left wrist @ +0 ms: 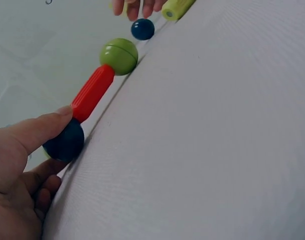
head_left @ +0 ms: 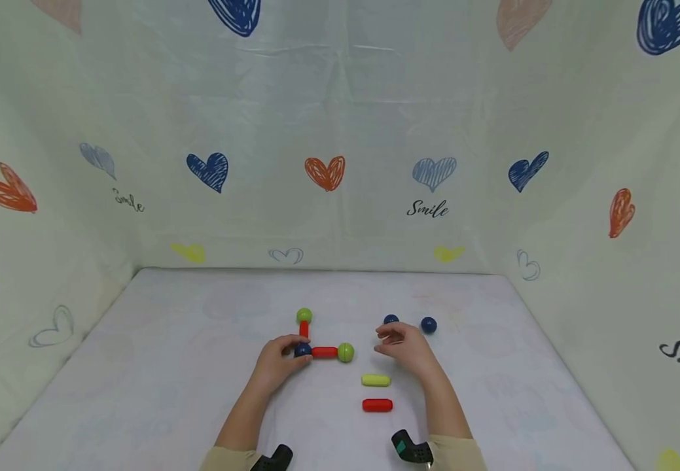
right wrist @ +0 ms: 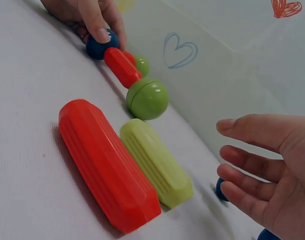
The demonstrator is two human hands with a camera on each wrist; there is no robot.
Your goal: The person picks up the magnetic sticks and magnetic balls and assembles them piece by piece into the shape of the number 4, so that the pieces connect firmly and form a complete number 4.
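Loose red rod (right wrist: 110, 165), well apart from blue ball (head_left: 302, 350): likely light, stiff; grasp mid-length. Left hand (head_left: 273, 363) pinches ball; right hand (head_left: 408, 348) relaxed, empty.

Head: high, forward-down over white table (head_left: 139, 373). Wrists: low, close, tilted, facing inward; both share held glossy dark-blue ball (left wrist: 66, 142).

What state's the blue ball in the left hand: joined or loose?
Joined: the blue ball butts against one red rod, no gap visible. Whether the farther red rod joins, cannot tell: the left hand covers that end.
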